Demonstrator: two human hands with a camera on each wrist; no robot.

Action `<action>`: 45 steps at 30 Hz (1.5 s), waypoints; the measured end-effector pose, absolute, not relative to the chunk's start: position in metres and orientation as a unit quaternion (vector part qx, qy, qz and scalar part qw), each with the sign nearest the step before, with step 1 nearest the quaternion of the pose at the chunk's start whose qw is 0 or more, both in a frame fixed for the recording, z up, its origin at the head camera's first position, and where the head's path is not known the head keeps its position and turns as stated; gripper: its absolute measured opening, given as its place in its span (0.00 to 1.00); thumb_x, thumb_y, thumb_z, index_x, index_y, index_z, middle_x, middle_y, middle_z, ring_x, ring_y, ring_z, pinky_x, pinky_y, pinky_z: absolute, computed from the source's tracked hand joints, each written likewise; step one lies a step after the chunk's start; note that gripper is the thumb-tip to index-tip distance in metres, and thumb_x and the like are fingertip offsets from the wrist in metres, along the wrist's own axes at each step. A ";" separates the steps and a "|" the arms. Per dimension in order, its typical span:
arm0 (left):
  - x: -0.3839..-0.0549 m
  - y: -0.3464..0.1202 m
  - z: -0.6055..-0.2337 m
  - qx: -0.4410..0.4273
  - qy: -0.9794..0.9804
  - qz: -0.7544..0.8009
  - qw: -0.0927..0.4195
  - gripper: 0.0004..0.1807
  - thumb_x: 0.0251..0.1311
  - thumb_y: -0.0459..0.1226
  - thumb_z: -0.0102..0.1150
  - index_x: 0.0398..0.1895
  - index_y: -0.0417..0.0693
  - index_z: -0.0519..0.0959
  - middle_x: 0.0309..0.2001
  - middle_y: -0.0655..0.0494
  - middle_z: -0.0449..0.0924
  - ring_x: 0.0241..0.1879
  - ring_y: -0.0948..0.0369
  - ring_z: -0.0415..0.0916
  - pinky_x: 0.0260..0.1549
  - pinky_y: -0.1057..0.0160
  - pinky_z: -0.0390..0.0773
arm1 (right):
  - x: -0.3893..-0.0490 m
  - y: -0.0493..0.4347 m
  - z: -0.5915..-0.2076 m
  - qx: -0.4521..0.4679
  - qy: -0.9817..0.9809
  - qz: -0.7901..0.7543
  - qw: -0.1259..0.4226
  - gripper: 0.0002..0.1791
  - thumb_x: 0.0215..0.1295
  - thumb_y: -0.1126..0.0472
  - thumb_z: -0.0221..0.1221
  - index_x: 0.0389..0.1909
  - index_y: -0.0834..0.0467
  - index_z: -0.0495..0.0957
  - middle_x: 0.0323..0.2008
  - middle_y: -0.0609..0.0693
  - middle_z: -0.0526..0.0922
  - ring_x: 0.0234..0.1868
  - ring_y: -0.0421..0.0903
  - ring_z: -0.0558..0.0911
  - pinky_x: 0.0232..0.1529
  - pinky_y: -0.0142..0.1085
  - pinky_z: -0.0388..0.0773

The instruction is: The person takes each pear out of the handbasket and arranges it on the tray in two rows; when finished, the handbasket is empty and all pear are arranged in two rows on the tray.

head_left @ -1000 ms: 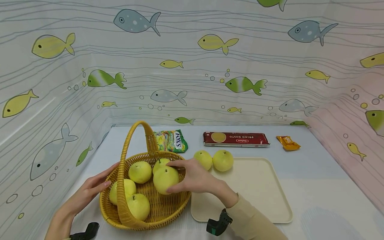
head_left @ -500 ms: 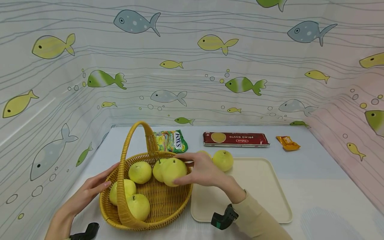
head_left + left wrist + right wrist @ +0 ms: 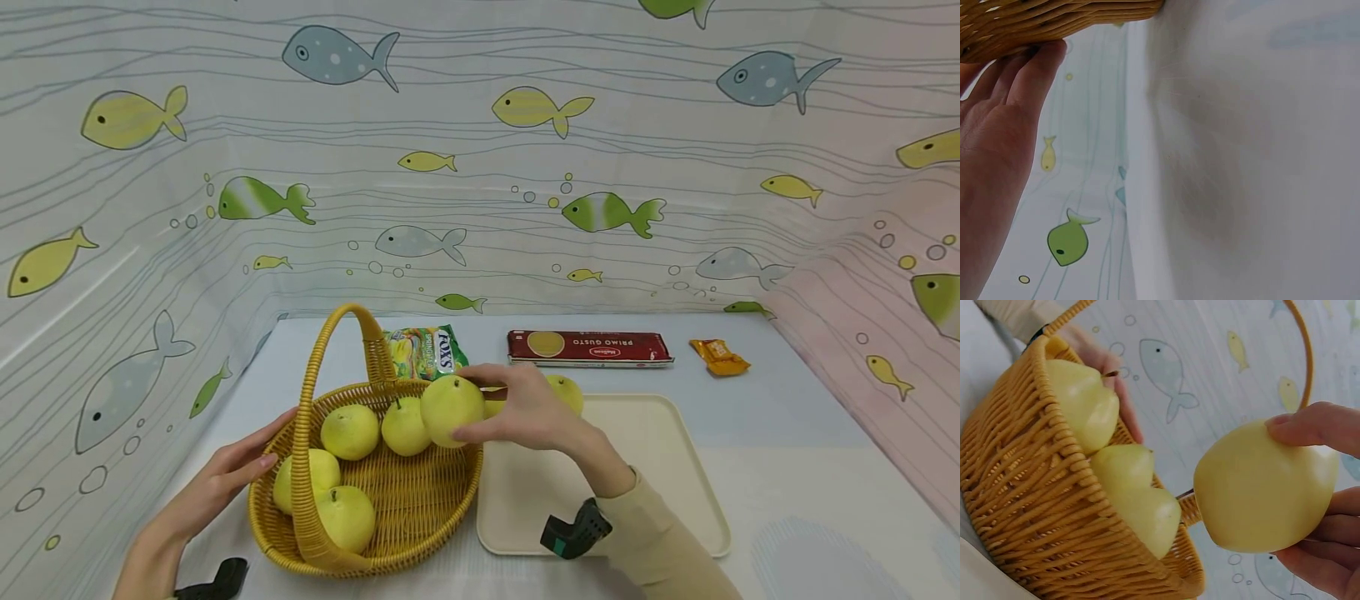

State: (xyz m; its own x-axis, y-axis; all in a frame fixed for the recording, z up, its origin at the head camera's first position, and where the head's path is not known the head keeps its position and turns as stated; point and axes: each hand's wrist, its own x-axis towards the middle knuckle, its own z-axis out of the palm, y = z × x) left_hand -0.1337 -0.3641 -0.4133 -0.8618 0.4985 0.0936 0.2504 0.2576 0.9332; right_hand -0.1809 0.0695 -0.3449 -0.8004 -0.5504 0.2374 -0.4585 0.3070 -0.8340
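In the head view, my right hand (image 3: 528, 412) grips a round yellow-green pear (image 3: 452, 411) between thumb and fingers, over the right back rim of a wicker basket (image 3: 408, 508). The right wrist view shows that held pear (image 3: 1263, 487) raised above the basket rim. Several more pears, among them one with a dark stem (image 3: 406, 427) and one near the handle (image 3: 347, 518), lie inside the basket. My left hand (image 3: 217, 483) rests with extended fingers against the basket's left side. In the left wrist view its fingers (image 3: 1038, 75) touch the woven wall from outside.
A cream tray (image 3: 637, 492) lies right of the basket, with a pear (image 3: 567, 392) at its back left corner, partly behind my right hand. Behind stand a green Fox's candy bag (image 3: 427, 352), a red Primo Gusto packet (image 3: 590, 348) and a small orange packet (image 3: 720, 357).
My right hand has lifted the pear up and to the right, from inside the basket to its right back rim. The left hand and basket have stayed put.
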 end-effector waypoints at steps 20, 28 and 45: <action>-0.133 -0.364 -0.413 0.231 0.789 0.558 0.111 0.31 0.76 0.25 0.32 0.80 0.42 0.48 0.76 0.75 0.53 0.71 0.84 0.50 0.59 0.82 0.61 | -0.191 0.106 -0.327 -0.277 0.828 -0.487 -0.001 0.36 0.45 0.53 0.79 0.58 0.59 0.81 0.54 0.51 0.83 0.52 0.47 0.84 0.50 0.37 0.83; -0.134 -0.366 -0.416 0.230 0.790 0.557 0.114 0.31 0.76 0.27 0.34 0.81 0.43 0.47 0.77 0.73 0.52 0.72 0.83 0.50 0.60 0.82 0.60 | -0.194 0.122 -0.322 -0.262 0.828 -0.496 -0.004 0.38 0.46 0.53 0.79 0.60 0.60 0.80 0.57 0.53 0.83 0.51 0.48 0.85 0.51 0.41 0.83; -0.134 -0.365 -0.413 0.230 0.792 0.554 0.113 0.31 0.76 0.27 0.33 0.80 0.43 0.47 0.76 0.76 0.53 0.71 0.84 0.50 0.59 0.82 0.60 | -0.196 0.152 -0.314 -0.221 0.844 -0.488 -0.012 0.36 0.49 0.53 0.77 0.61 0.59 0.79 0.55 0.54 0.84 0.51 0.50 0.85 0.54 0.47 0.81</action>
